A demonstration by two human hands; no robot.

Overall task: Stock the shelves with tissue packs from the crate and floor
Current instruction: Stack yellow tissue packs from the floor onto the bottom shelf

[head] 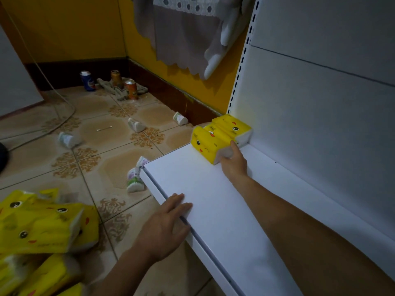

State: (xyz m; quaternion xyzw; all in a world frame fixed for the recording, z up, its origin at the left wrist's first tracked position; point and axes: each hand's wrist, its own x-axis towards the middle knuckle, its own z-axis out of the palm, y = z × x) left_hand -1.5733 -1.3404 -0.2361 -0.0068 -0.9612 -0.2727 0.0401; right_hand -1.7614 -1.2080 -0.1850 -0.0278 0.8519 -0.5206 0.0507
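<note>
**Yellow packs in the shelf's far corner**

Two yellow tissue packs [215, 135] printed with cartoon faces lie side by side on the white shelf [224, 210], pushed into its far left corner against the back panel [320, 114]. The right hand [234, 162] reaches along the shelf to the near pack's white end. Its index finger lies straight along the pack's edge and its thumb sits at the other side of that end. The remaining fingers are hidden, so I cannot tell whether the hand grips the pack or only presses it. The left hand [168, 227] rests flat on the shelf's front lip, fingers straight and close together, holding nothing.

On the tiled floor [102, 150] at lower left lies a loose heap of yellow packs [42, 225]. Small white packets [134, 178] are scattered across the tiles, one just beside the shelf's end. Three drink cans [131, 88] stand by a crumpled rag [119, 90] near the yellow wall [64, 28], and a grey cloth [188, 35] hangs above.
</note>
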